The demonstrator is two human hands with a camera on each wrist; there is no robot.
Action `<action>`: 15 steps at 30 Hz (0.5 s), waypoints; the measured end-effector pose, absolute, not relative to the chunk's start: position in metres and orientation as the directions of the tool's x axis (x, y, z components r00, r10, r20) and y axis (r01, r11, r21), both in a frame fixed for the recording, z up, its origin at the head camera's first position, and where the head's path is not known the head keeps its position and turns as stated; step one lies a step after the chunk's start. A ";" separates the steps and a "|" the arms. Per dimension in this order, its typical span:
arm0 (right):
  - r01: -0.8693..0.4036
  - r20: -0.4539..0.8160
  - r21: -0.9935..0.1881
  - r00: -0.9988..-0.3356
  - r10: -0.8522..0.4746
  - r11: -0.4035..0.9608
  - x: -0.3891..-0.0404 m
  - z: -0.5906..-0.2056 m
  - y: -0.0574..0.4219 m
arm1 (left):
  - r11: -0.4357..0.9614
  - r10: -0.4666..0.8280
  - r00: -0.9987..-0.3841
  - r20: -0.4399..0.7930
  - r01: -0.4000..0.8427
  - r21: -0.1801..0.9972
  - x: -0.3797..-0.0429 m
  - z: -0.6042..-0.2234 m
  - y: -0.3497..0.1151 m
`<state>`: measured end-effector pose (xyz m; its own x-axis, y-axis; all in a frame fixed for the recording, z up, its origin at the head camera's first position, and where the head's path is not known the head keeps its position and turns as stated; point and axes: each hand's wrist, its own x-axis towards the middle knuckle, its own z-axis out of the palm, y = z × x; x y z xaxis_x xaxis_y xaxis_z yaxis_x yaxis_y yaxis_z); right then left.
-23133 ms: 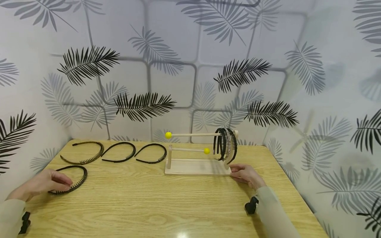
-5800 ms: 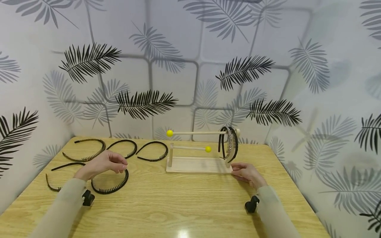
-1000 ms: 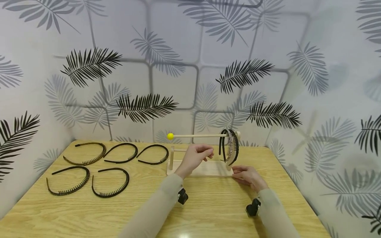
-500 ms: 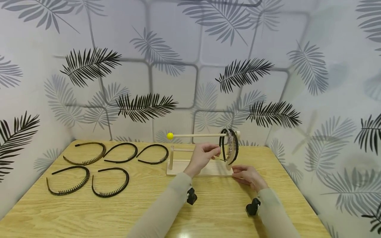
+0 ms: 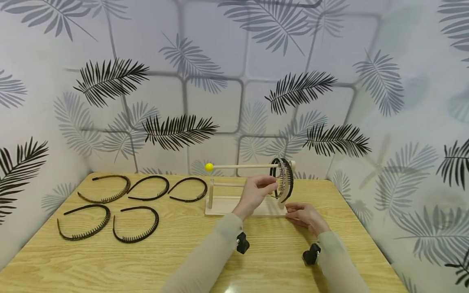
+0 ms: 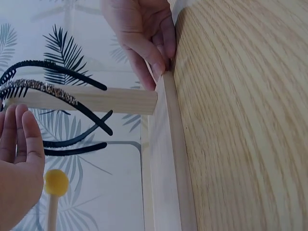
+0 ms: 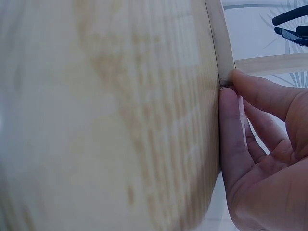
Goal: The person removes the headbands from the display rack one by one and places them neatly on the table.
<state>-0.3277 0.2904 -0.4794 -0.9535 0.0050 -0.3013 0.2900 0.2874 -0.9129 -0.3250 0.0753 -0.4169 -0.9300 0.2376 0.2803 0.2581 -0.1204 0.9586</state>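
Observation:
A pale wooden headband stand (image 5: 234, 205) has two rods with yellow ball ends. Several headbands, black ones and a silver glittery headband (image 6: 53, 91), hang on the upper rod (image 5: 242, 166) at its right end. My left hand (image 5: 254, 193) is at these headbands, its fingers fairly straight in the left wrist view and fingertips right by the glittery one. Its thumb is hidden there. With thumb and fingers my right hand (image 5: 305, 217) grips the right front corner of the stand's base (image 7: 224, 48).
On the table's left side lie a brown headband (image 5: 122, 195) and several black ones, among them a toothed black headband (image 5: 155, 228) nearest the stand. A patterned wall (image 5: 205, 101) rises behind the table.
Over the last second my left hand has moved right, from over the stand's middle to the hanging headbands. Earlier it was over the table's left side. My right hand stays at the base.

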 end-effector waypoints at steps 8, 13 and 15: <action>0.284 -0.295 -0.911 -0.956 0.009 0.299 -0.327 -0.480 0.291 | -0.114 0.209 -0.930 0.303 0.285 0.952 -0.318 -0.412 0.091; 0.282 -0.294 -0.911 -0.956 0.005 0.302 -0.327 -0.480 0.292 | -0.122 0.168 -0.945 0.282 0.264 0.957 -0.316 -0.411 0.099; 0.284 -0.297 -0.911 -0.955 0.003 0.300 -0.327 -0.480 0.293 | -0.120 0.157 -0.949 0.274 0.257 0.959 -0.315 -0.411 0.102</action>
<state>-0.3270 0.2926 -0.4802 -0.9550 0.0025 -0.2966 0.2836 0.3001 -0.9108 -0.3148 0.1018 -0.4112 -0.9489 0.1572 0.2736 0.2567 -0.1196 0.9591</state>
